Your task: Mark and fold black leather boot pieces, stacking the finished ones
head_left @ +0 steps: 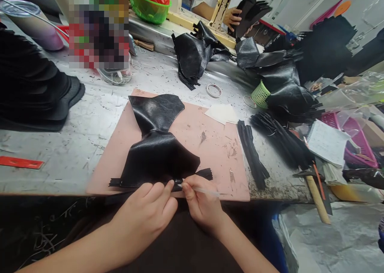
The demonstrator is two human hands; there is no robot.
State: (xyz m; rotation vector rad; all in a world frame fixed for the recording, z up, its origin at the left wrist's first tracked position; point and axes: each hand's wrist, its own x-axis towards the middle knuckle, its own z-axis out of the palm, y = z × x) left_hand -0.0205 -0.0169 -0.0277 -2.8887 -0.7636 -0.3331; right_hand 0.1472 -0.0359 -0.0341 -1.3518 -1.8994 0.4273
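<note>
A shiny black leather piece (159, 157) lies on a pink board (216, 145) at the table's front edge. Along its lower edge runs a black zipper strip (115, 182), its ends sticking out on both sides. My left hand (150, 205) presses on this edge with its fingers bent together; what they may grip is hidden. Close to its fingertips, my right hand (202, 201) is closed on a thin, pale, pen-like tool (207, 191), its tip at the strip.
Stacked black pieces (33, 85) stand at the left. White paper (222, 113), a tape roll (214, 90) and zipper strips (252, 153) lie beyond and right. A hammer (318, 197) overhangs the right edge. Another person's hand (232, 19) holds black pieces at the back.
</note>
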